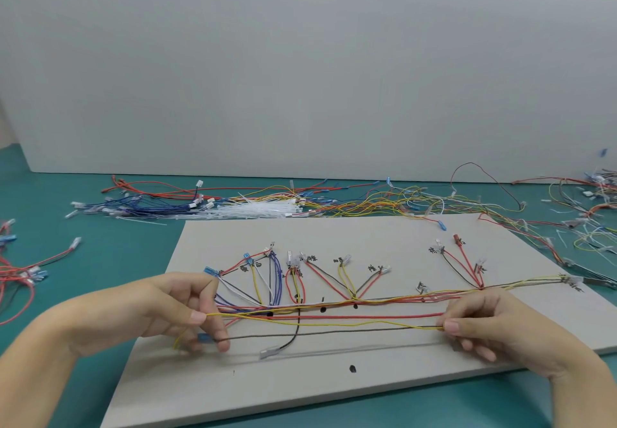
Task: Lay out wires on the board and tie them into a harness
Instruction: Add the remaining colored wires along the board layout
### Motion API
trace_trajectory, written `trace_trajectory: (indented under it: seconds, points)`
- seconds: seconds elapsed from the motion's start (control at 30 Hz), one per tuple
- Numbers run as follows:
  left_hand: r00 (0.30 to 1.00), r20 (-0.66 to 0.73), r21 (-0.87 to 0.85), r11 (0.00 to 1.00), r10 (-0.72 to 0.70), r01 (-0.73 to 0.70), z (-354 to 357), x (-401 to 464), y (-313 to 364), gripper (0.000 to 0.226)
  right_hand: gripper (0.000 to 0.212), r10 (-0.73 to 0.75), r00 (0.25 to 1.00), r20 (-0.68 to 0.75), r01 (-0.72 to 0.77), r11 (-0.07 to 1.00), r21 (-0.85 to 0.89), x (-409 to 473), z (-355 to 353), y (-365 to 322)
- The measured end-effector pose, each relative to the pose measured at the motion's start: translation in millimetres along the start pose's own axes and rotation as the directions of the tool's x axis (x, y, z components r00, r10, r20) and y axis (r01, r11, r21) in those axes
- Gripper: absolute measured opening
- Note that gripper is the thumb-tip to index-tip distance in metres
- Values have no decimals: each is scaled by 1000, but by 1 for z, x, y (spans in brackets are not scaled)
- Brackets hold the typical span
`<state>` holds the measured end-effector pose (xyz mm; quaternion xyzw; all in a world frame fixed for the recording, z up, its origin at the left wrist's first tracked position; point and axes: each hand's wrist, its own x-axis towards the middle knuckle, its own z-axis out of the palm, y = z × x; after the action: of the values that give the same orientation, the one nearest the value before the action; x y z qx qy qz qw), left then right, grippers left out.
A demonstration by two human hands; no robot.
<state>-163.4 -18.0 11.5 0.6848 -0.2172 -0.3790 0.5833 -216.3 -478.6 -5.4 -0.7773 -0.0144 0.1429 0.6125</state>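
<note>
Wires (334, 322) are held taut over board (300, 377) | left hand (187, 314) grip pinched shut on them | right hand (474, 327) grip likewise | worktop (83, 254) strewn with loose wires.

Both hands (187, 310) (480, 324) stretch wires (327, 322) above the board (334, 377).

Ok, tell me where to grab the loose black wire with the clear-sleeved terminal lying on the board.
Pinch the loose black wire just above its clear terminal, coming from the near edge: that end lies free on the grey board, while higher up it runs under the stretched wires.
</note>
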Motion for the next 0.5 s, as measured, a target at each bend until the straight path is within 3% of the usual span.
trace_trajectory:
  seconds: [0.17,0.3,0.4,0.5]
  points:
    - [987,-136,-87,993,-88,76,12,10,5,38,24,-8,1000,-22,8,1000,23,-3,2,1]
    - [958,-247,85,982,-144,169,24,20,5,21,18,-18,1000,-5,18,998,58,-6,3,0]
    - [963,-269,251,966,4,66,30,10,-1,41,18,-20,1000,-9,21,998,65,-8,2,-1]
    - [962,-259,261,965,80,-10,35,-2,0,49,19,-8,1000,-24,10,998,58,-10,3,-2]
